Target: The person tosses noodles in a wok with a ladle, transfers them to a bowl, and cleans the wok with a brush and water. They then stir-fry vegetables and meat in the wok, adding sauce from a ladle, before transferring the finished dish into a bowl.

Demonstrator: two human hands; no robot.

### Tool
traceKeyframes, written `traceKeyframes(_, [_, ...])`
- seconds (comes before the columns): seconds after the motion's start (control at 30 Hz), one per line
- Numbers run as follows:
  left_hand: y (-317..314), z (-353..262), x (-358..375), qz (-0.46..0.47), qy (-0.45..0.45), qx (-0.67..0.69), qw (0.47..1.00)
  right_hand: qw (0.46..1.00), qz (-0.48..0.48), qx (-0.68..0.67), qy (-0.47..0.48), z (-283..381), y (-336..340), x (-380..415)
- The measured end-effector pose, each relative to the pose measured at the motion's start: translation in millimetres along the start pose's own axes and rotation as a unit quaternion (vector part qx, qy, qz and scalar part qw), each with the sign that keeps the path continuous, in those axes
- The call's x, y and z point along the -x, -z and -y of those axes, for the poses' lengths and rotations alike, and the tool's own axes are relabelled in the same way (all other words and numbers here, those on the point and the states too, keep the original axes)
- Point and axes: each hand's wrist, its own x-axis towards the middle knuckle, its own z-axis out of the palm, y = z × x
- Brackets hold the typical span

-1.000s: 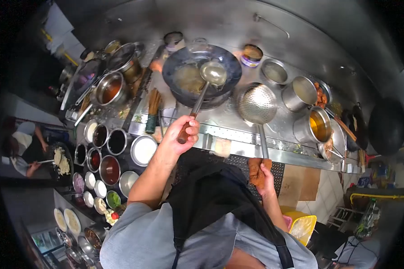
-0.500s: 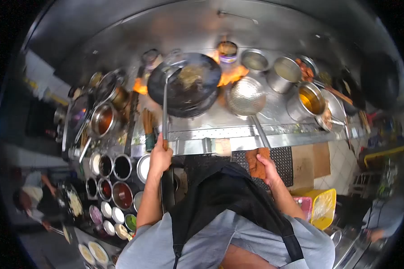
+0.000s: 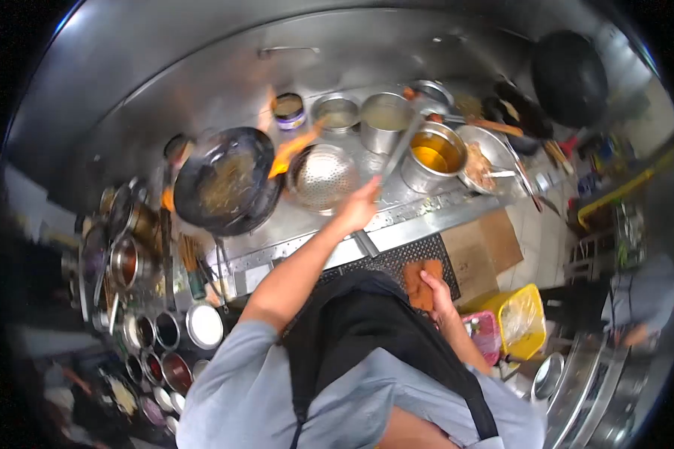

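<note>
My left hand [image 3: 359, 208] reaches across to the right, fingers wrapped round the handle of a ladle [image 3: 404, 142]. The ladle is smeared by motion and slants up between the steel pots; its bowl is hard to make out. Just below that hand's reach lies a perforated metal strainer [image 3: 323, 178], its handle pointing towards me. Low in front of my apron, my right hand [image 3: 440, 293] grips a folded orange-brown cloth [image 3: 419, 283]. The dark wok [image 3: 228, 183] sits tilted on the left burner with some food and liquid in it, touched by neither hand.
Flames [image 3: 292, 153] rise right of the wok. A pot of amber liquid [image 3: 436, 153], a pot of pale liquid [image 3: 386, 123] and a bowl of food [image 3: 478, 161] stand at right. Sauce containers [image 3: 204, 326] are at lower left, a yellow bin [image 3: 528, 322] at lower right. Another person [image 3: 644, 299] stands right.
My left hand has swung the ladle out of the wok and over to the pots on the right. My view has turned rightward. The right hand still holds the cloth, now off the strainer's handle.
</note>
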Motion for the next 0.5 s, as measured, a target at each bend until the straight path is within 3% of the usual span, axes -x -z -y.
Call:
traceKeyframes(0.03, [1,-43,-6,0.072,0.063,-0.01,0.995,0.999,-0.028,-0.03,0.014,2,6,3])
traceKeyframes(0.07, [-39,-19,-32,0.006,-0.028,-0.039,0.999,0.997,-0.052,-0.055,0.022,3,13,3])
traceKeyframes(0.1, [-81,14,-60,-0.01,-0.048,-0.042,0.998,0.996,-0.052,-0.071,0.026,1,24,2])
traceKeyframes(0.13, [-71,-18,-52,0.057,0.038,-0.014,0.998,0.995,-0.049,-0.087,0.028,-1,36,0])
traceKeyframes(0.17, [-129,38,-88,0.043,0.02,0.06,0.997,0.994,-0.034,-0.105,0.008,-8,54,-5])
traceKeyframes(0.2, [-170,72,-101,-0.022,-0.061,0.149,0.987,0.992,-0.022,-0.124,-0.012,-15,71,-10])
traceKeyframes(0.27, [-132,28,-45,0.007,-0.064,0.175,0.982,0.991,0.009,-0.129,-0.044,-20,88,-19])
traceKeyframes(0.33, [-103,25,-8,0.195,0.067,0.098,0.974,0.986,0.023,-0.151,-0.072,-31,109,-30])
traceKeyframes(0.4, [-102,72,40,0.135,-0.071,-0.023,0.988,0.977,0.059,-0.152,-0.135,-35,127,-53])
traceKeyframes(0.47, [-70,113,87,0.206,0.044,0.008,0.978,0.973,0.084,-0.133,-0.171,-17,92,-46])
traceKeyframes(0.5, [-65,147,115,0.122,0.072,-0.008,0.99,0.983,0.094,-0.082,-0.135,1,49,-28])
